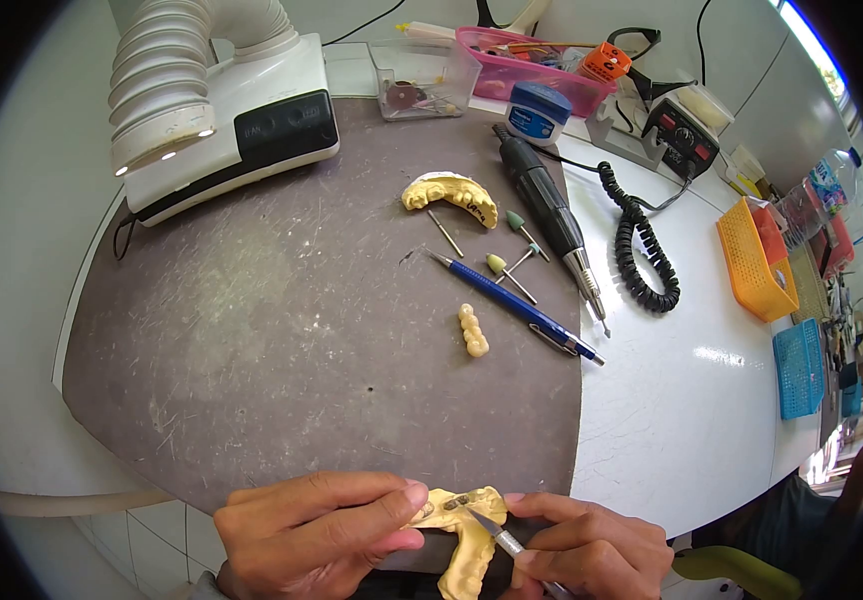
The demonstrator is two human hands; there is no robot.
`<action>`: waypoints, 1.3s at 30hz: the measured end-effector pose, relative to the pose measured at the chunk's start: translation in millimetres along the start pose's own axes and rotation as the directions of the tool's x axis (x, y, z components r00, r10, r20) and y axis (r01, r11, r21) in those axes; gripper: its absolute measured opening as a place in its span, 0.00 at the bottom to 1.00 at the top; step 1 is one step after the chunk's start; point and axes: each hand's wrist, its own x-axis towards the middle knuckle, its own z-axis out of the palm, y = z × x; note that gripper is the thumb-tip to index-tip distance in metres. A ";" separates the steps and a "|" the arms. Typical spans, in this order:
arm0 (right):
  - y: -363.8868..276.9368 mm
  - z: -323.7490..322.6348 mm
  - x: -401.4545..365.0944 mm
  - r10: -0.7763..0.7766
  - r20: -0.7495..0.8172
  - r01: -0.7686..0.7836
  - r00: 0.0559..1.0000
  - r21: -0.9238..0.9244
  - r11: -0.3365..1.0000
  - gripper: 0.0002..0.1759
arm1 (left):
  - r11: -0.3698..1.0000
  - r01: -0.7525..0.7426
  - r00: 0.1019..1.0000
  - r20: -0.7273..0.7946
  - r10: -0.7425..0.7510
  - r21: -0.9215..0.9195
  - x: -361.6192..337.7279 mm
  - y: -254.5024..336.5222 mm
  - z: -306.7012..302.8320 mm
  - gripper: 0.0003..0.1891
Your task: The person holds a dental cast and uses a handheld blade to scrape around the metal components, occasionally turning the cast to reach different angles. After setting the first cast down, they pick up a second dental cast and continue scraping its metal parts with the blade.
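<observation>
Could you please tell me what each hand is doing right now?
Left hand: closed on the yellow dental model.
Right hand: holding a knife, its tip at the model.

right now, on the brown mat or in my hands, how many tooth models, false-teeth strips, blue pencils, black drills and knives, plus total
tooth models: 2
false-teeth strip: 1
blue pencil: 1
black drill: 1
knife: 1
total: 6

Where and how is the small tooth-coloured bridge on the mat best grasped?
Probably mid-length, coming from above, a fingertip on each long side: the bridge is narrow and elongated, and bare mat flanks it, leaving finger room before the blue pencil.
</observation>
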 end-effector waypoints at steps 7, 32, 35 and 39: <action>-0.2 -2.4 0.3 0.025 0.025 -0.025 0.999 -0.001 1.000 0.10 | 0.999 0.033 0.999 0.004 -0.033 0.017 1.5 3.2 -0.3 0.14; 3.6 -7.7 1.7 -0.008 0.054 0.005 0.998 0.040 0.999 0.09 | 0.999 0.046 0.997 -0.068 -0.046 -0.007 0.6 0.7 6.4 0.14; 3.2 -7.8 1.9 -0.028 0.067 0.026 0.997 0.026 0.999 0.09 | 0.999 0.035 0.996 -0.084 -0.036 -0.005 0.0 0.0 7.0 0.14; 3.2 -5.4 -0.5 -0.020 0.059 0.018 0.998 0.022 1.000 0.09 | 1.000 0.020 0.997 -0.078 -0.020 -0.005 -0.4 -0.5 6.3 0.14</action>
